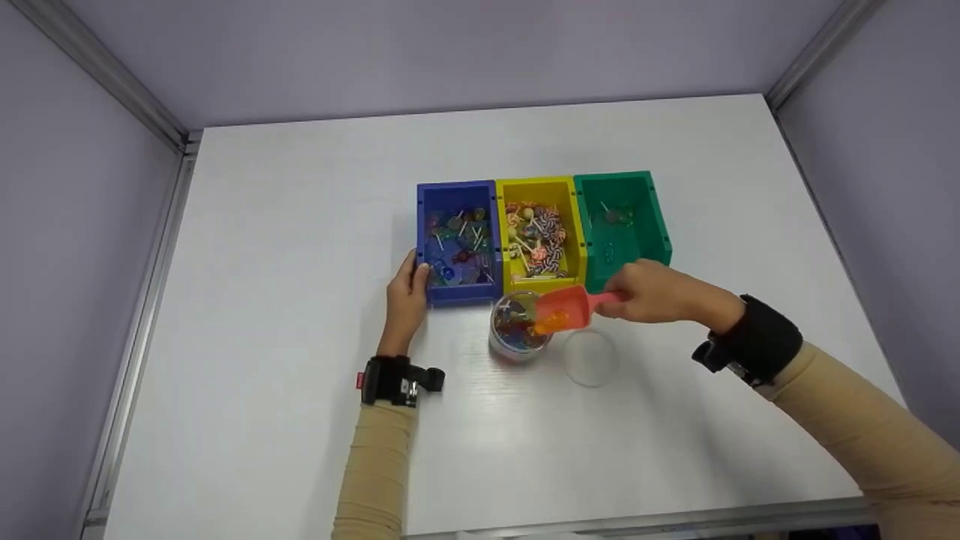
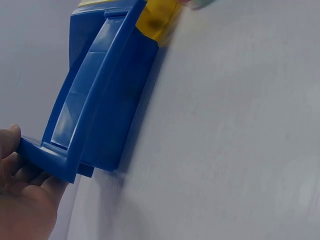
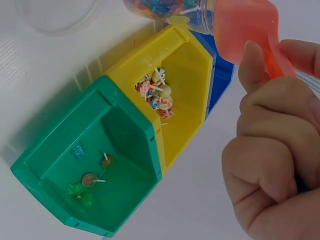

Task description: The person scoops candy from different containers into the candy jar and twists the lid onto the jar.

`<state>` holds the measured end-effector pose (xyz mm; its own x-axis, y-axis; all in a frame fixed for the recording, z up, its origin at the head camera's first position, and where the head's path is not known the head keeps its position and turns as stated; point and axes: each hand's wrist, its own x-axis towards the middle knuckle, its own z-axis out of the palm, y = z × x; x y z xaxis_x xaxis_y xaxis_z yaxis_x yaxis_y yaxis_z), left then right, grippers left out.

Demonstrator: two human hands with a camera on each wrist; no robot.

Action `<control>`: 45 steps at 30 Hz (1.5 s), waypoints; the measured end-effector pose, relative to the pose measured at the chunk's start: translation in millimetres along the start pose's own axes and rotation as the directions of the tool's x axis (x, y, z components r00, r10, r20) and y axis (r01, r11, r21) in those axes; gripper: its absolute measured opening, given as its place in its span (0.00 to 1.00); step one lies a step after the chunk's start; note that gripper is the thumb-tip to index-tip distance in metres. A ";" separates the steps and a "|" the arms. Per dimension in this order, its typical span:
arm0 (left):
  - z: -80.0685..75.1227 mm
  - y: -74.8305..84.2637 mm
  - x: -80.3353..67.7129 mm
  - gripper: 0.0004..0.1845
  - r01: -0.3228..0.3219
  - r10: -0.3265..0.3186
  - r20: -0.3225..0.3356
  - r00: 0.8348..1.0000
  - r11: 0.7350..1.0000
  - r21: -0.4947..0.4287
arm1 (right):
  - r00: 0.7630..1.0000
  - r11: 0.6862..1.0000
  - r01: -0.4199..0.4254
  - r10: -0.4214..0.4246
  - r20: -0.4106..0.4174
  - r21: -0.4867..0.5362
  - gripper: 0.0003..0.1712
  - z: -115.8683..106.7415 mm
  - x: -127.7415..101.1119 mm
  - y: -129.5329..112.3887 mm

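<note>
White tabletop (image 1: 262,322), lilac-grey walls (image 1: 480,56) behind and at the sides. Coral-red scoop (image 1: 568,307) was tilted, mouth over the clear round jar (image 1: 507,348); rim contact couldn't be told. Right hand (image 1: 645,291) gripped its handle, thumb and forefinger pinching near the bowl, other fingers curled in. Left hand (image 1: 407,298) held the blue bin (image 1: 461,295) at its outer front corner, thumb over the edge, fingers around the outside.

Scoop looked like thin, stiff plastic: light, smooth, maybe a bit slick, not very fragile. Best hold seemed the handle, close to the bowl, for tilt control. Jar probably heavier with its load, slippery-sided; grip round the wall.

Contents: jar held mixed coloured candies, fairly full. Orange patch showed at the scoop's mouth, likely candy; in the scoop or seen through it, unclear. Blue bin: scattered lollipops, white sticks. Yellow bin (image 1: 535,184), middle: dense pile of swirl lollipops (image 1: 551,231). Green bin (image 1: 613,178), right end: only a few, two stick lollipops plus green pieces and a small blue one. Clear disc (image 1: 590,360), probably the lid, lay flat near the jar.
</note>
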<state>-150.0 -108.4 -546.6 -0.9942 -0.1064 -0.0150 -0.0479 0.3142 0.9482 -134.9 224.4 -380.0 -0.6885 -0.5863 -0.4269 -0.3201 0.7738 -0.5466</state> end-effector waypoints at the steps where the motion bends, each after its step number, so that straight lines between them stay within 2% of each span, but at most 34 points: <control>1: -0.1 0.2 0.1 0.25 0.004 -0.004 0.001 1.000 1.000 0.002 | 1.000 1.000 -0.003 0.003 0.003 0.001 0.17 -0.5 -0.3 -0.9; 11: 0.7 0.5 1.6 0.26 0.055 -0.054 0.027 0.998 0.999 -0.004 | 0.999 0.999 -0.017 0.016 -0.030 -0.045 0.21 -1.7 -2.4 -5.2; 18: 0.9 2.1 1.7 0.27 0.055 -0.054 0.033 0.998 0.998 -0.029 | 0.999 0.998 -0.030 0.027 -0.044 -0.059 0.19 -1.3 -2.0 -5.5; 27: 0.5 3.3 1.5 0.26 0.032 -0.030 0.034 0.999 0.998 -0.050 | 0.999 0.998 0.004 -0.007 -0.044 -0.066 0.20 -0.2 -5.2 -7.9; 34: -1.3 2.4 3.5 0.26 0.059 -0.056 0.051 0.997 0.997 -0.053 | 0.999 0.998 0.010 -0.013 -0.047 -0.059 0.17 2.7 -6.2 -11.1; 45: 0.2 -1.6 4.0 0.27 0.056 -0.055 0.045 0.997 0.998 -0.025 | 0.999 0.999 -0.033 0.033 -0.019 0.019 0.16 -1.5 -20.5 -2.9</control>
<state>-153.9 -109.2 -548.3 -0.9934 -0.0807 -0.0812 -0.1010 0.2842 0.9534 -120.8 234.5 -368.5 -0.7111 -0.5554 -0.4310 -0.2849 0.7882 -0.5456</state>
